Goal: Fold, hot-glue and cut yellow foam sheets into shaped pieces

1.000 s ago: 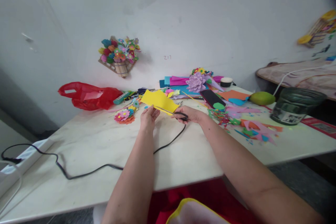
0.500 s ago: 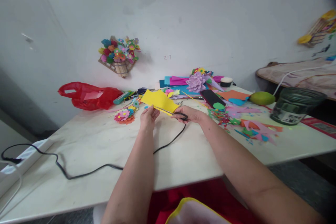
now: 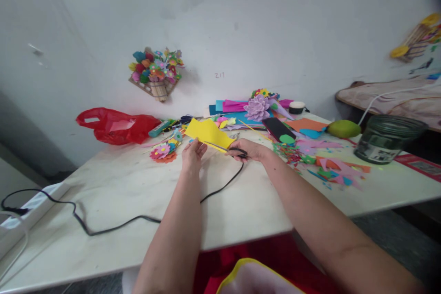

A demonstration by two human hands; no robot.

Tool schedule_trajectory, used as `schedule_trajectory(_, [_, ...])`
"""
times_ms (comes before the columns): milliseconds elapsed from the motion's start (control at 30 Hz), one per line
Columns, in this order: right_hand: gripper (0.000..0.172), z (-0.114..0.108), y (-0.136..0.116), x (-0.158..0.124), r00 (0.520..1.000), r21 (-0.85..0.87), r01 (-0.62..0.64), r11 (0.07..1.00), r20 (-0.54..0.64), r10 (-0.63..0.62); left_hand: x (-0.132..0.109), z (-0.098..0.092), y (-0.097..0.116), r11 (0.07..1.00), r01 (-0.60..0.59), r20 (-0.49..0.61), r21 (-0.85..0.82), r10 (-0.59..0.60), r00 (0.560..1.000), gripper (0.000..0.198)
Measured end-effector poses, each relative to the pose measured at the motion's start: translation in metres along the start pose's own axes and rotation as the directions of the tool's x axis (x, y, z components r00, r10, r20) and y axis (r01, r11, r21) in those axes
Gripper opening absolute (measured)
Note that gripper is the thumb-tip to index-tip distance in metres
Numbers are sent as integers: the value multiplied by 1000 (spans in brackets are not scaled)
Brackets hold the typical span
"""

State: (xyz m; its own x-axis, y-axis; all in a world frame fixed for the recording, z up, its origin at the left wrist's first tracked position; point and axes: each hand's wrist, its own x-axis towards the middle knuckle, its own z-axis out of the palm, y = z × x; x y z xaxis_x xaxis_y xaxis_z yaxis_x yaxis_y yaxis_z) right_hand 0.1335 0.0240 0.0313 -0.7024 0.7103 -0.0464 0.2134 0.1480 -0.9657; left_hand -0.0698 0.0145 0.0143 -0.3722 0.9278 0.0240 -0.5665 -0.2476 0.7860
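Between my two hands is a yellow craft sheet [image 3: 210, 132], slightly curved, held just above the table. My left hand [image 3: 193, 150] pinches its near left edge between thumb and fingers. In my right hand [image 3: 246, 148] are scissors [image 3: 237, 150] with dark handles, fingers closed round the loops. Their blades point left along the sheet's near edge, where a narrow strip shows. Left of my left hand lie layered paper flowers [image 3: 161, 150]. A black cord [image 3: 223, 187] runs across the table beneath my hands.
A red plastic bag [image 3: 120, 126] sits at the back left. To the right are a phone [image 3: 277, 128], colourful scraps [image 3: 291, 154], a green mango-like fruit [image 3: 343, 128] and a glass jar [image 3: 386, 140]. A power strip [image 3: 34, 209] lies at the left edge. Coloured sheets [image 3: 234, 106] lie by the wall.
My left hand has shifted very slightly left along the sheet's near edge. The scissors and my right hand look almost unmoved.
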Motion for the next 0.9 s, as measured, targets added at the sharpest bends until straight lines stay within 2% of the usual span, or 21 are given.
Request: schedule_trajectory(900, [27, 1, -2, -2, 999, 1, 9, 1000, 50, -9, 1, -2, 0, 1000, -30, -4, -2, 30, 1000, 9])
